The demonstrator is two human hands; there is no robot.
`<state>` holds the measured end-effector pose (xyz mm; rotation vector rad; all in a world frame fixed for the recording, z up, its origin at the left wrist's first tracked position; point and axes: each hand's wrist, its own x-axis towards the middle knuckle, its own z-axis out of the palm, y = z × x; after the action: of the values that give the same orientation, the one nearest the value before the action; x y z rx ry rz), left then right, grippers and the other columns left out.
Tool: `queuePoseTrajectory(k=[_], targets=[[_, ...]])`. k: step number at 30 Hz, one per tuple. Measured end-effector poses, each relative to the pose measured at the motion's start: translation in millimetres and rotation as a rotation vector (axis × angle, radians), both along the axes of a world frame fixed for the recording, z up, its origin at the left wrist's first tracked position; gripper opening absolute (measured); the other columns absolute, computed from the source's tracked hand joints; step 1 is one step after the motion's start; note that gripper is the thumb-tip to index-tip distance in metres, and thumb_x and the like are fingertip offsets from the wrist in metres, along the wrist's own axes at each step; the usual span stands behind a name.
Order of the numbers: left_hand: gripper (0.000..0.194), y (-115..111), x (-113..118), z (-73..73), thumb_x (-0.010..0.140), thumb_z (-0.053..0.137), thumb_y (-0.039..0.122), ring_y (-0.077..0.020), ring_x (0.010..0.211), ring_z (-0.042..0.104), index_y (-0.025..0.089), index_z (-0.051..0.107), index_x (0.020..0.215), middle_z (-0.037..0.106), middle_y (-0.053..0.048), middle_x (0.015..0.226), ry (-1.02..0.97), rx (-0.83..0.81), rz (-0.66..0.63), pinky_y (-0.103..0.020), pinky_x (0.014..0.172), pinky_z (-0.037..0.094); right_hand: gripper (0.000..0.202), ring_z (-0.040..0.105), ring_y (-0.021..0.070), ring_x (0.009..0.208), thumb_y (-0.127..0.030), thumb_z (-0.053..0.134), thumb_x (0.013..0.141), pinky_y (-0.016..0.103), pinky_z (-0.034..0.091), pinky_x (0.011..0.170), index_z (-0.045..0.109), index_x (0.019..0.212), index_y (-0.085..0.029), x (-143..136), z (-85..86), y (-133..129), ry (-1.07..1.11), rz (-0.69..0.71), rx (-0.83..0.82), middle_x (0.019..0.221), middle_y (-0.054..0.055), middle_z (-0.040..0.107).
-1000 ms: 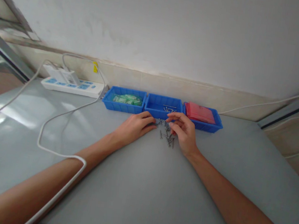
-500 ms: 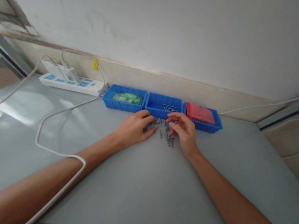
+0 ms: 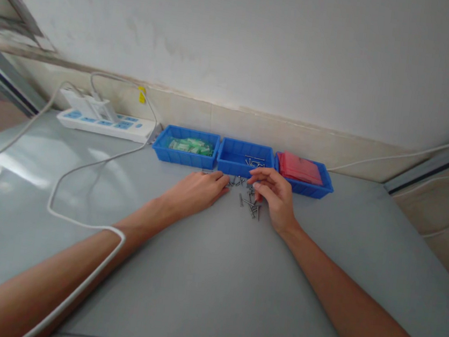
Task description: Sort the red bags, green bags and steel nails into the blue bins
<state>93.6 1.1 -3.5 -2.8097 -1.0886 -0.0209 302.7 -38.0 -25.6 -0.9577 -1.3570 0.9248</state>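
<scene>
Step in hand: judged to be manual handling of the loose screws (image 3: 241, 200), which lie scattered on the table (image 3: 212, 275) immediately in front of the middle blue bin (image 3: 228, 167). More screws (image 3: 255, 158) lie inside that bin, toward its right side.

Next move, as a judgement: the loose screws are thin and partly crossed, so any pick from the pile calls for a fingertip grip on one shank at a time, with light contact to avoid scattering the rest.

Left hand (image 3: 199, 193): positioned in front and to the left of the middle blue bin, palm down and low over the table. The fingers are slightly bent and lie close together, with the thumb near them. Screws are visible just beside the fingertips and beyond the knuckles. Whether any screw is covered or gripped cannot be told.

Right hand (image 3: 278, 196): positioned in front of the right end of the middle blue bin, at the right edge of the pile. The fingers are curled, with the thumb brought near the index finger. Whether a screw is pinched between them cannot be told.

Adjacent items: the left blue bin (image 3: 183, 157), containing green packets (image 3: 192, 146), stands left of the middle blue bin. The right blue bin (image 3: 307, 189), containing red packets (image 3: 301, 169), stands to its right.
</scene>
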Motion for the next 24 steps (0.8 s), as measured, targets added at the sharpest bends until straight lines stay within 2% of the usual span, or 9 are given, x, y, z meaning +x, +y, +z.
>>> queuePoseTrajectory(k=[7,11,15,18,21,24], targets=[[0.023,3,9,-15.0,0.105,0.044,0.028,-0.0214,0.071,0.068,0.013,0.062,0.102,0.066,-0.010,0.090,-0.066,0.130,-0.037,-0.029,0.061,0.051,0.021,0.052,0.0091,0.056,-0.027,0.065,0.078,0.023,0.044,0.050,0.068,0.098,-0.021,-2,2.9,-1,0.008,-0.020,-0.028,0.084,0.001,0.067],[0.025,3,10,-13.9,0.105,0.045,0.029,-0.0217,0.073,0.068,0.014,0.064,0.099,0.065,-0.009,0.086,-0.148,0.147,-0.056,-0.029,0.063,0.052,0.020,0.052,0.0089,0.055,-0.026,0.066,0.078,0.023,0.044,0.050,0.069,0.097,-0.021,-3,2.4,-1,0.029,-0.019,-0.025,0.083,0.001,0.067],[0.029,4,-3,-4.4,0.101,0.054,0.041,-0.0222,0.077,0.068,0.015,0.067,0.103,0.068,-0.009,0.091,-0.233,0.031,-0.121,-0.030,0.067,0.053,0.020,0.052,0.0083,0.055,-0.023,0.064,0.078,0.022,0.044,0.050,0.069,0.098,-0.021,-1,0.3,0,0.034,0.003,-0.016,0.083,0.000,0.068],[0.018,9,-15,0.0,0.097,0.056,0.026,-0.0189,0.074,0.067,0.017,0.070,0.105,0.069,-0.007,0.092,-0.301,-0.088,-0.157,-0.028,0.067,0.051,0.019,0.052,0.0084,0.055,-0.023,0.064,0.079,0.023,0.043,0.050,0.069,0.097,-0.021,-1,-0.2,0,0.029,0.005,-0.010,0.084,0.001,0.068],[0.024,14,-20,-2.2,0.095,0.050,0.015,-0.0180,0.076,0.066,0.019,0.069,0.109,0.069,-0.007,0.096,-0.368,-0.160,-0.151,-0.027,0.069,0.052,0.019,0.051,0.0091,0.055,-0.025,0.064,0.079,0.024,0.043,0.050,0.068,0.097,-0.021,-1,1.1,-1,0.014,0.005,-0.016,0.084,0.001,0.067],[0.027,13,-16,-8.6,0.095,0.047,0.012,-0.0202,0.085,0.067,0.017,0.065,0.114,0.067,-0.009,0.103,-0.387,-0.168,-0.125,-0.030,0.077,0.053,0.020,0.051,0.0097,0.055,-0.026,0.064,0.079,0.025,0.044,0.050,0.068,0.098,-0.022,-1,2.7,-1,0.002,0.007,-0.030,0.084,0.001,0.067]])
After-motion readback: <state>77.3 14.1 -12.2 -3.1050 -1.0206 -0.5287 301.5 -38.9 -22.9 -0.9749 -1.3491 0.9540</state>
